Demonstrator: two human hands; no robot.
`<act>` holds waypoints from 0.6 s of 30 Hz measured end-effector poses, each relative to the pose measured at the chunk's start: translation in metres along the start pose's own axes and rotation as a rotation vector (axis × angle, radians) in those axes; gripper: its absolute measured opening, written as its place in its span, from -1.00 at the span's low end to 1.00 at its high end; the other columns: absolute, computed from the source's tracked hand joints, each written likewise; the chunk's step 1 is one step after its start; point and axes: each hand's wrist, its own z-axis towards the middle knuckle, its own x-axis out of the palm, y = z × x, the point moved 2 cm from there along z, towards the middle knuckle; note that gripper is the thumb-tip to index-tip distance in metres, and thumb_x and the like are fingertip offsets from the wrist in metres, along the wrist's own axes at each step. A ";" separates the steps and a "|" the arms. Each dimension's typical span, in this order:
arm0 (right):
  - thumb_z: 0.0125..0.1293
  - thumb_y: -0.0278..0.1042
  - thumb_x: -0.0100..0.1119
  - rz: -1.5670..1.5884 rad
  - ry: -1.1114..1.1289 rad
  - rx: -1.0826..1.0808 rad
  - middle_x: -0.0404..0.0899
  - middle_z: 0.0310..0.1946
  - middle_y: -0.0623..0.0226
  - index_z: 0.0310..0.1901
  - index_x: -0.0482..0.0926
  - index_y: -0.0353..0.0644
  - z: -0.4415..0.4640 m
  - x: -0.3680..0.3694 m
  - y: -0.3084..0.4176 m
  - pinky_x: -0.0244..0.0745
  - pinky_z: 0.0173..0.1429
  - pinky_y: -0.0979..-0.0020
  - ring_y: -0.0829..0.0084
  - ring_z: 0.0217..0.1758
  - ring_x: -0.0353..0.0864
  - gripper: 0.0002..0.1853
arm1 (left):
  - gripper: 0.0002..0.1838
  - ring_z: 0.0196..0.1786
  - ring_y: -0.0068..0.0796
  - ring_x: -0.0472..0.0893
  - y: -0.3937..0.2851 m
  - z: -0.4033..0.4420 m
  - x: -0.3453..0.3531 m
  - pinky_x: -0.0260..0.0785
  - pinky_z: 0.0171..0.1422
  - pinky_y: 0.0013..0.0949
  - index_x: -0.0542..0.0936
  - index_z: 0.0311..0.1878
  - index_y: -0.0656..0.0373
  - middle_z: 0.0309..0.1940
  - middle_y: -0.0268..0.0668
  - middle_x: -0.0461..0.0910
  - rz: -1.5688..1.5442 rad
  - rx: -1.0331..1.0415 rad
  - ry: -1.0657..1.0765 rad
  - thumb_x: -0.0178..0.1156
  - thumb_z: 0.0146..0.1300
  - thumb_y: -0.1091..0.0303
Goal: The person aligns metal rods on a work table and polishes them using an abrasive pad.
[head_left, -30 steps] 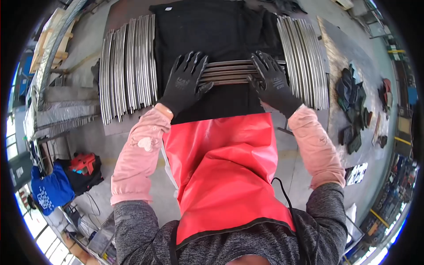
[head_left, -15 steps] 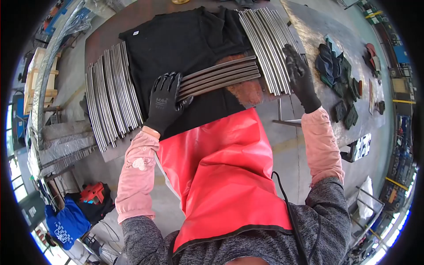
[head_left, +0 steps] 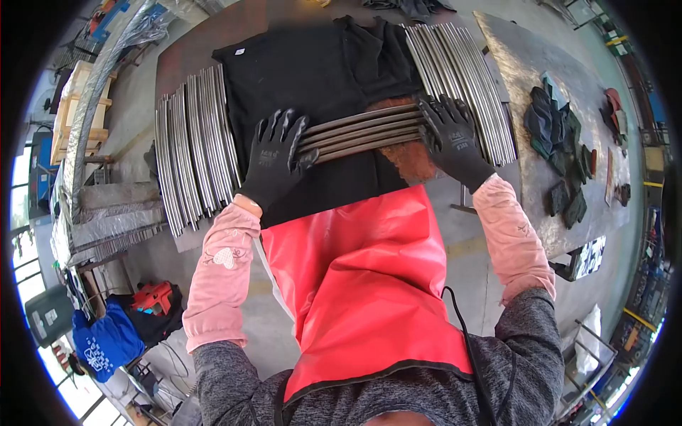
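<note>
Several dark metal rods (head_left: 366, 133) lie side by side in a short row, running between my hands above a black cloth (head_left: 291, 71). My left hand (head_left: 275, 156), in a black coated glove, clasps their left ends, with the fingers on the far side and the thumb over the near side. At the opposite ends my right hand (head_left: 455, 140), gloved alike, bends its fingers over the rods. Its palm and the rod tips under it are hidden.
Shinier rods lie in a left stack (head_left: 195, 145) and a right stack (head_left: 465, 89) on the table. A reddish-brown patch (head_left: 408, 163) shows near the front edge. Dark gloves and cloths (head_left: 550, 124) lie on a metal-topped table to the right. A red apron (head_left: 369, 284) covers my front.
My right hand has moved left from the right stack onto the right ends of the dark rods. My left hand stays at their left ends. The view has shifted slightly.
</note>
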 end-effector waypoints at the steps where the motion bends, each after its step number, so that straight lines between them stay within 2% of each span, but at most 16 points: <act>1: 0.40 -0.14 0.21 0.008 0.024 0.014 0.57 0.36 0.09 0.46 0.49 -0.11 0.001 0.000 0.001 0.23 0.53 -0.14 -0.08 0.52 0.42 -0.39 | -0.30 0.52 0.12 0.40 0.003 0.004 0.001 0.13 0.65 0.12 0.48 0.47 0.16 0.46 -0.01 0.47 -0.015 0.003 -0.010 0.24 0.40 -0.08; 4: 0.42 -0.13 0.20 0.021 -0.008 -0.032 0.53 0.41 0.06 0.48 0.45 -0.12 0.017 -0.001 0.014 0.21 0.57 -0.10 -0.08 0.52 0.42 -0.37 | -0.34 0.50 0.10 0.42 0.015 0.035 0.006 0.15 0.64 0.10 0.50 0.46 0.15 0.46 -0.01 0.47 0.013 0.002 -0.071 0.21 0.44 -0.05; 6: 0.44 -0.11 0.19 0.025 -0.036 -0.071 0.48 0.46 0.03 0.51 0.42 -0.14 0.029 -0.001 0.026 0.18 0.60 -0.05 -0.09 0.53 0.42 -0.35 | -0.33 0.48 0.09 0.44 0.030 0.056 0.019 0.18 0.62 0.06 0.50 0.45 0.16 0.46 -0.01 0.48 0.109 0.078 -0.116 0.20 0.45 -0.09; 11: 0.49 -0.04 0.11 0.204 -0.036 -0.108 0.43 0.50 -0.01 0.53 0.38 -0.19 0.068 0.018 0.049 0.15 0.62 -0.11 -0.10 0.61 0.32 -0.33 | -0.30 0.48 0.07 0.45 0.062 0.128 0.053 0.20 0.60 0.10 0.50 0.45 0.16 0.46 0.00 0.48 0.163 0.092 -0.208 0.16 0.46 -0.16; 16: 0.46 -0.02 0.14 0.008 -0.121 -0.060 0.49 0.43 -0.10 0.45 0.46 -0.24 0.109 0.058 -0.012 0.16 0.62 -0.09 -0.13 0.50 0.45 -0.36 | -0.28 0.46 0.05 0.47 0.068 0.192 0.087 0.22 0.57 0.15 0.53 0.44 0.13 0.43 -0.03 0.52 0.194 0.146 -0.261 0.13 0.44 -0.24; 18: 0.46 -0.02 0.13 -0.025 -0.109 -0.064 0.49 0.43 -0.11 0.46 0.46 -0.25 0.103 0.060 -0.031 0.15 0.62 -0.10 -0.13 0.50 0.44 -0.35 | -0.27 0.46 0.05 0.48 0.078 0.194 0.104 0.23 0.56 0.16 0.53 0.44 0.12 0.43 -0.04 0.53 0.211 0.121 -0.261 0.13 0.44 -0.25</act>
